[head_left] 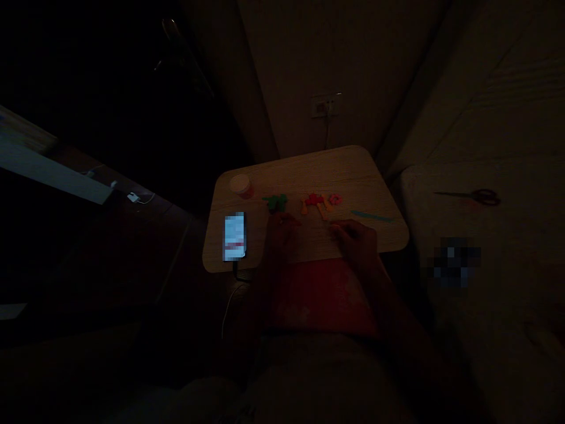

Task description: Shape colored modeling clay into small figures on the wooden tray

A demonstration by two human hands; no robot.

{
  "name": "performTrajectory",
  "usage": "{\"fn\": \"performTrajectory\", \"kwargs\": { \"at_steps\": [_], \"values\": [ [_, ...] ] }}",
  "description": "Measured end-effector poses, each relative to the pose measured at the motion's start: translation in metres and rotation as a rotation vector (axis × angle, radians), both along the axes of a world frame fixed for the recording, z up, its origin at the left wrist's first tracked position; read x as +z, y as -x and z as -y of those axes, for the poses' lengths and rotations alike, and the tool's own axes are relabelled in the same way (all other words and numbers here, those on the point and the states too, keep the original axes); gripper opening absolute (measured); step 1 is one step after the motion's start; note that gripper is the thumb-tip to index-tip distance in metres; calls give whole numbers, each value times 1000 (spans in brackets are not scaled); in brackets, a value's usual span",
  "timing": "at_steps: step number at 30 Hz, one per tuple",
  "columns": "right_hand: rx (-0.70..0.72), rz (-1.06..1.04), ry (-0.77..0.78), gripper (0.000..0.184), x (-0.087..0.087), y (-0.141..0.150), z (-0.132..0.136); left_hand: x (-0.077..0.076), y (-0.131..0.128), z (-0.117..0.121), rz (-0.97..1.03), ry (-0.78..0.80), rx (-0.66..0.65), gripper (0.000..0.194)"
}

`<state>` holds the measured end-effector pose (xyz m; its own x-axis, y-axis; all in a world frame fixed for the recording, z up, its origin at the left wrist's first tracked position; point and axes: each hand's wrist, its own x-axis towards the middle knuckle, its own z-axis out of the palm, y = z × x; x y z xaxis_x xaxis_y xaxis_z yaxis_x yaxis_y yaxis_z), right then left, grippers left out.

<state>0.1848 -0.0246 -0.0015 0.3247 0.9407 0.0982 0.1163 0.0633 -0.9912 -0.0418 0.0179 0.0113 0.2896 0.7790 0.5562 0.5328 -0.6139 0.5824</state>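
In dim light, my left hand (281, 232) rests low over the wooden-topped table (282, 171), just below a green shaped piece (276, 203). Its fingers reach toward the right, seemingly apart, and I see nothing held in them. Across from it, my right hand (356, 238) has thumb and fingers pinched together. Whatever is between those fingertips is too small and dark to name. Between and beyond the hands lie a red piece (314, 199), several orange pieces (322, 212) and a pink flower-like ring (335, 199). A thin teal strip (372, 216) lies right of them.
A lidded tub (241, 186) stands at the table's back left. A lit phone (233, 237) with a cable lies at the left edge. Scissors (477, 195) rest on a pale surface to the right. Behind the table is a wall socket (325, 106) with a plug.
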Motion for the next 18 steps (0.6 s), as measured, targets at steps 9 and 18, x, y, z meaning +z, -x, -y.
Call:
{"fn": "performTrajectory", "kwargs": {
  "at_steps": [9, 18],
  "values": [
    [43, 68, 9, 18, 7, -2, 2, 9, -26, 2, -75, -36, -186, 17],
    [226, 1, -8, 22, 13, -10, 3, 6, -56, -10, 51, 37, -358, 31]
  ]
}}
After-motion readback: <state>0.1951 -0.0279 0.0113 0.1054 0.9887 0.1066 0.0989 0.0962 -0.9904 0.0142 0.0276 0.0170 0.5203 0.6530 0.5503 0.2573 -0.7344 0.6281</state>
